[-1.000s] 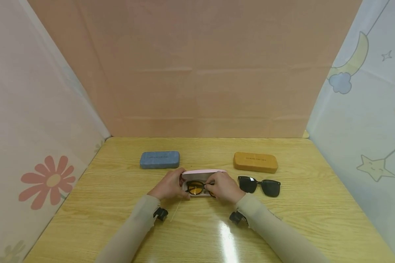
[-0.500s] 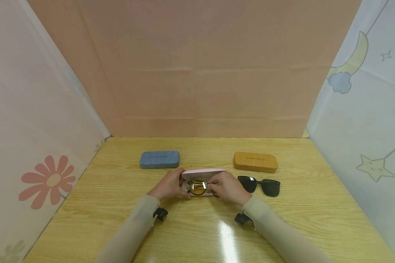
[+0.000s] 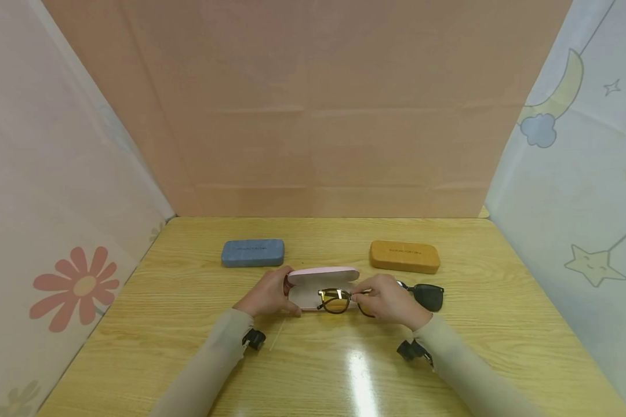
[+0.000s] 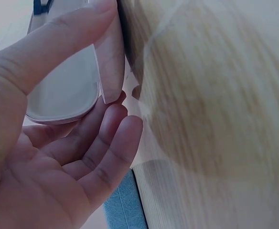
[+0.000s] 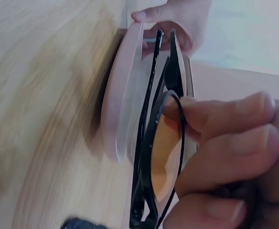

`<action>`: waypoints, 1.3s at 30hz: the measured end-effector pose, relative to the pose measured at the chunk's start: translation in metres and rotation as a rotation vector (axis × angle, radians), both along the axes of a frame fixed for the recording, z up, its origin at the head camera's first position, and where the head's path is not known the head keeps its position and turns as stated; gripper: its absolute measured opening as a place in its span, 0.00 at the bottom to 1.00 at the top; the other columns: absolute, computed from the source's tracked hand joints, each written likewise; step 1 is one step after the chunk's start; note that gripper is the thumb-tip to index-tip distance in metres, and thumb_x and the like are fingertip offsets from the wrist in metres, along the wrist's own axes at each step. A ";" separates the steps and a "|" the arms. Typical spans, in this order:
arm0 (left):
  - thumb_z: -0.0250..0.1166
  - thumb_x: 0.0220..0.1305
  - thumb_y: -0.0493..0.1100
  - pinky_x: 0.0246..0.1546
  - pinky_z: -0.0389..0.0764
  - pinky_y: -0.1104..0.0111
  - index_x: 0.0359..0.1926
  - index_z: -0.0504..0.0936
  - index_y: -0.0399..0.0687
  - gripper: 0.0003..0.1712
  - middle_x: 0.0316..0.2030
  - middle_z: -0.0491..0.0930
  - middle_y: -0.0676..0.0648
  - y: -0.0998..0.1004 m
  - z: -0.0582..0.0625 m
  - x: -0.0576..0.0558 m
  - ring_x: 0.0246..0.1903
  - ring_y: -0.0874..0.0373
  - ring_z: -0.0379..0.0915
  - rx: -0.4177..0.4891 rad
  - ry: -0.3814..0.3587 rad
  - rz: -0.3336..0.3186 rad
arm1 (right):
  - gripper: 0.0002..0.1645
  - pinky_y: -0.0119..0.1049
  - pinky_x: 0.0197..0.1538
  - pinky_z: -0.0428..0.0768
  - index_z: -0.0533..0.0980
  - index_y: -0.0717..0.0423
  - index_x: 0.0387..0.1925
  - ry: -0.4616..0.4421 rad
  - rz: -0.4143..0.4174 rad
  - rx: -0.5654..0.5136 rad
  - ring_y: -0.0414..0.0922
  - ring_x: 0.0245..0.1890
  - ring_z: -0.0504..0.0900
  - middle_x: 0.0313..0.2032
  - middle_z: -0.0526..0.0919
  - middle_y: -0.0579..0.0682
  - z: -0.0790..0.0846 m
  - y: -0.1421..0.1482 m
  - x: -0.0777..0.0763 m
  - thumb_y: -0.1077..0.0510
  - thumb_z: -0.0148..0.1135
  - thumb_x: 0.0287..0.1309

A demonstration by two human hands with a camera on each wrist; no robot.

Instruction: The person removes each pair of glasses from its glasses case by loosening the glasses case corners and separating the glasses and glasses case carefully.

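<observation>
Near the middle of the table a pink glasses case [image 3: 304, 296] stands with its lid raised, showing a pale lining. My left hand [image 3: 268, 294] grips its left end, thumb on the front rim and fingers behind, as the left wrist view of the case [image 4: 65, 90] shows too. My right hand [image 3: 391, 301] pinches dark-framed glasses with amber lenses [image 3: 336, 302] near the bridge. They overlap the right front of the case in the head view. Up close, the glasses [image 5: 166, 152] have one lens beside my right fingertips [image 5: 254, 107].
A blue glasses case [image 3: 253, 253] lies at the back left and an orange one [image 3: 405, 257] at the back right. Black sunglasses [image 3: 429, 297] lie right of the pink case, partly hidden by my right hand. Fabric walls enclose the table.
My right hand has moved right and slightly toward me, bringing the amber glasses out of the case's middle to its right front. The left hand and the case have stayed put.
</observation>
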State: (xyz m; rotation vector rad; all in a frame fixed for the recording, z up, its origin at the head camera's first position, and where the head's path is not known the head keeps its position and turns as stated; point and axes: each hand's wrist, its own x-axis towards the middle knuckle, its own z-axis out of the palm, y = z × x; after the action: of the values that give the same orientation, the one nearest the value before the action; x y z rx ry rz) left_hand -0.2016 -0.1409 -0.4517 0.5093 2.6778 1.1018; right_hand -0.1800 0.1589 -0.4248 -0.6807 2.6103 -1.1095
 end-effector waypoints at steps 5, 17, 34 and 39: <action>0.87 0.34 0.42 0.34 0.72 0.66 0.47 0.75 0.42 0.38 0.33 0.77 0.45 0.000 0.000 0.001 0.32 0.58 0.69 0.011 -0.005 0.002 | 0.12 0.29 0.15 0.64 0.86 0.57 0.45 -0.006 0.020 0.009 0.34 0.08 0.65 0.08 0.67 0.38 0.001 0.021 0.003 0.56 0.62 0.68; 0.87 0.35 0.42 0.34 0.72 0.66 0.49 0.75 0.41 0.39 0.33 0.77 0.45 -0.001 0.002 0.002 0.32 0.57 0.69 0.019 -0.021 0.009 | 0.11 0.28 0.14 0.63 0.87 0.53 0.44 -0.020 0.044 0.058 0.32 0.07 0.62 0.08 0.68 0.37 -0.002 0.066 0.007 0.54 0.63 0.68; 0.87 0.35 0.43 0.34 0.73 0.65 0.48 0.75 0.42 0.39 0.33 0.77 0.46 -0.001 -0.001 0.001 0.31 0.57 0.69 0.026 -0.016 0.003 | 0.13 0.30 0.16 0.68 0.86 0.56 0.44 -0.075 0.029 0.067 0.34 0.10 0.67 0.12 0.73 0.40 -0.016 0.112 0.006 0.53 0.64 0.67; 0.87 0.35 0.43 0.35 0.73 0.64 0.48 0.75 0.43 0.39 0.33 0.77 0.47 -0.001 -0.001 0.000 0.32 0.57 0.70 0.029 -0.020 0.007 | 0.14 0.31 0.16 0.68 0.86 0.55 0.46 -0.108 0.000 0.075 0.35 0.10 0.66 0.11 0.71 0.41 -0.017 0.122 0.007 0.52 0.64 0.66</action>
State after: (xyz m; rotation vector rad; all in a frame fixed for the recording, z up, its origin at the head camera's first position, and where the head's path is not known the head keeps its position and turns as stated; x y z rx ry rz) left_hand -0.2016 -0.1420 -0.4527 0.4920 2.6521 1.1431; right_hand -0.1728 0.2804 -0.4423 -0.5880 2.5465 -1.0130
